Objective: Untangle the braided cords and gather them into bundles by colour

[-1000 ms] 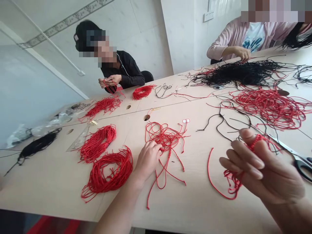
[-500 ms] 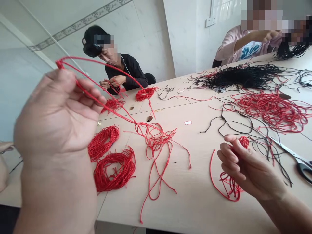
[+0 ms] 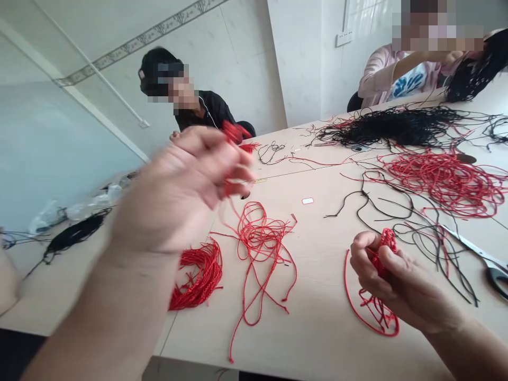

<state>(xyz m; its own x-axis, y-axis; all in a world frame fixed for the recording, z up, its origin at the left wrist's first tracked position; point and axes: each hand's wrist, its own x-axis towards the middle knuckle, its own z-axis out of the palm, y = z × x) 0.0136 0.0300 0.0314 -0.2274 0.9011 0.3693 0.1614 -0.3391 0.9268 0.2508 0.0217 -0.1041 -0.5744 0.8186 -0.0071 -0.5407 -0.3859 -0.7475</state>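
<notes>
My left hand [image 3: 178, 193] is raised above the table, blurred by motion, its fingers curled on a red cord [image 3: 234, 135] that trails down toward a loose tangle of red cords [image 3: 260, 238]. My right hand [image 3: 391, 278] rests low over the table at the right, fingers closed on a small bundle of red cords [image 3: 387, 241] whose ends [image 3: 373, 312] hang down onto the table. A coiled bunch of red cords [image 3: 198, 272] lies below my left forearm, partly hidden by it.
Scissors [image 3: 482, 259] lie at the right edge beside loose black cords [image 3: 400, 211]. Big heaps of red cord [image 3: 440, 177] and black cord [image 3: 392, 124] cover the far right. A black bundle [image 3: 73, 235] lies left. Two other people sit across the table.
My left hand went from the tangle on the table up to the left with a red cord, then swung right toward the middle. My right hand's fingers closed on its bundle.
</notes>
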